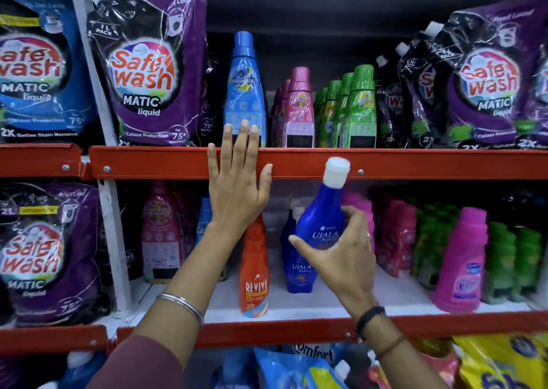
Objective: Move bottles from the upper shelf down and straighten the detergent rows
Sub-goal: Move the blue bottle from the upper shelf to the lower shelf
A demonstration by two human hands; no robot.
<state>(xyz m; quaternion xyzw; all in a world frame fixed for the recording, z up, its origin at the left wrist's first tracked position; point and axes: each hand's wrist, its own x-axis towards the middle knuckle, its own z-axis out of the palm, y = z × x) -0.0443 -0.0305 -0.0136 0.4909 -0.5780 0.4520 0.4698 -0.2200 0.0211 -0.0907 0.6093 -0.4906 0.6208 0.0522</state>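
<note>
My right hand [341, 258] grips a dark blue Ujala bottle [323, 219] with a white cap, tilted, in front of the lower shelf opening. My left hand [237, 178] is spread flat with fingers apart over the red edge of the upper shelf [415, 163], its fingertips reaching the base of a tall light blue bottle [244, 92]. On the lower shelf [326, 302] stand a second Ujala bottle [299, 267] and an orange Revive bottle [255, 273], just left of the held one.
Pink bottles [298, 110] and green bottles [355, 110] stand in rows on the upper shelf between purple Safewash pouches [148, 71]. Lower shelf holds pink bottles [459, 258], green bottles [516, 264] and more pouches [50, 252]. A white upright [109, 211] divides the bays.
</note>
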